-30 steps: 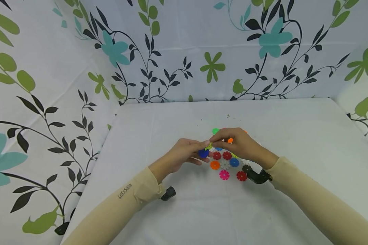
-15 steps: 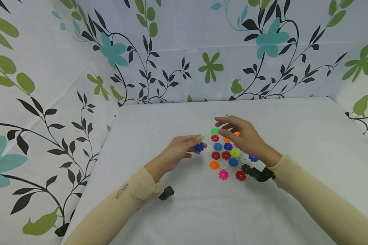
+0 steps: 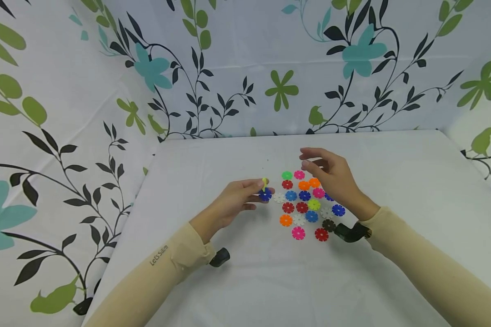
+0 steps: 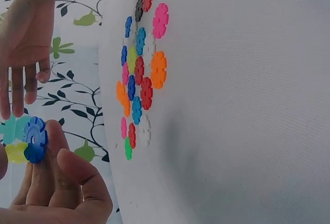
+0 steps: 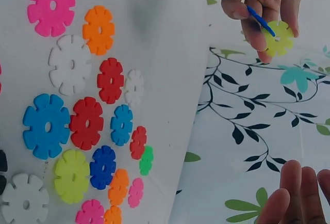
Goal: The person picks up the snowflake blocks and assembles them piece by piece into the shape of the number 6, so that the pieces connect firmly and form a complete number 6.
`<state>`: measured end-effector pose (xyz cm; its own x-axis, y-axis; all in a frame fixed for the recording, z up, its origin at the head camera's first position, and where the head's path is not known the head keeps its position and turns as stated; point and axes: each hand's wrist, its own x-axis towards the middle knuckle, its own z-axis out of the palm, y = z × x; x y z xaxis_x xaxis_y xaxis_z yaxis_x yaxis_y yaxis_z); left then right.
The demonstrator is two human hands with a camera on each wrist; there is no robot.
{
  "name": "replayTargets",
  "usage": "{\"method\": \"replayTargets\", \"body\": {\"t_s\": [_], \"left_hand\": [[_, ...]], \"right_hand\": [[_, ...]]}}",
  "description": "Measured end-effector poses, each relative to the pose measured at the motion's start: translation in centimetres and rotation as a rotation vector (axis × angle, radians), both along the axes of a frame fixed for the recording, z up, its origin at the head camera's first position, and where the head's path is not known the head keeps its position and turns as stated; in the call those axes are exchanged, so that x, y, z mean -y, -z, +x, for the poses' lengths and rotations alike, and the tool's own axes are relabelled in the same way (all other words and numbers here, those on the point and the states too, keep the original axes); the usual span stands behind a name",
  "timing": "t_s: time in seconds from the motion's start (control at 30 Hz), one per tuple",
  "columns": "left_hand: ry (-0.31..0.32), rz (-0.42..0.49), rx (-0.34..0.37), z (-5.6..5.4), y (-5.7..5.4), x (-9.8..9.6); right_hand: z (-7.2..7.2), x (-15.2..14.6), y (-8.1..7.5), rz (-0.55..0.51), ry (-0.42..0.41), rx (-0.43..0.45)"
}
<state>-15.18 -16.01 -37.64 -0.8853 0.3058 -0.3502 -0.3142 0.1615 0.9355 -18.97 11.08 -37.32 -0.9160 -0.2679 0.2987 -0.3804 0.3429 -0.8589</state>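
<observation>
My left hand (image 3: 238, 196) pinches a yellow notched flower disc (image 5: 281, 39) slotted at right angles into a blue flower disc (image 3: 265, 195). In the left wrist view the blue disc (image 4: 35, 140) stands edge-up beside the fingers, the yellow disc (image 4: 16, 153) reaching left from it. My right hand (image 3: 336, 175) hovers above the back right of the loose discs, fingers loosely extended and holding nothing. In the right wrist view the right fingers (image 5: 291, 193) show at the lower right corner, apart from the joined pair.
Several loose flower discs lie in rough rows on the white table (image 3: 245, 281), among them a green disc (image 3: 287, 175), a pink disc (image 3: 298, 233) and a black disc (image 3: 328, 225). A leaf-patterned cloth (image 3: 237, 68) hangs behind and at the left.
My right hand has let go of the yellow disc and moved back and right, over the loose discs. My left hand has drawn slightly left with the joined yellow and blue discs.
</observation>
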Motion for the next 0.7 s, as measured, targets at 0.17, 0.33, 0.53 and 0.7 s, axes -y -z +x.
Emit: {"method": "replayTargets", "body": {"t_s": [0.17, 0.33, 0.53, 0.7], "left_hand": [[-0.017, 0.027, -0.002, 0.0, 0.1, 0.2], [-0.049, 0.022, 0.008, 0.0, 0.2, 0.4], [-0.096, 0.005, 0.008, -0.1, 0.4, 0.7], [-0.117, 0.006, -0.005, -0.1, 0.4, 0.8]], "right_hand": [[0.0, -0.5, 0.2, 0.008, -0.007, 0.008], [0.2, -1.3, 0.9, 0.062, 0.012, 0.031], [0.2, -2.3, 2.1, 0.198, 0.006, 0.145], [0.1, -2.8, 2.7, 0.388, -0.104, 0.217]]}}
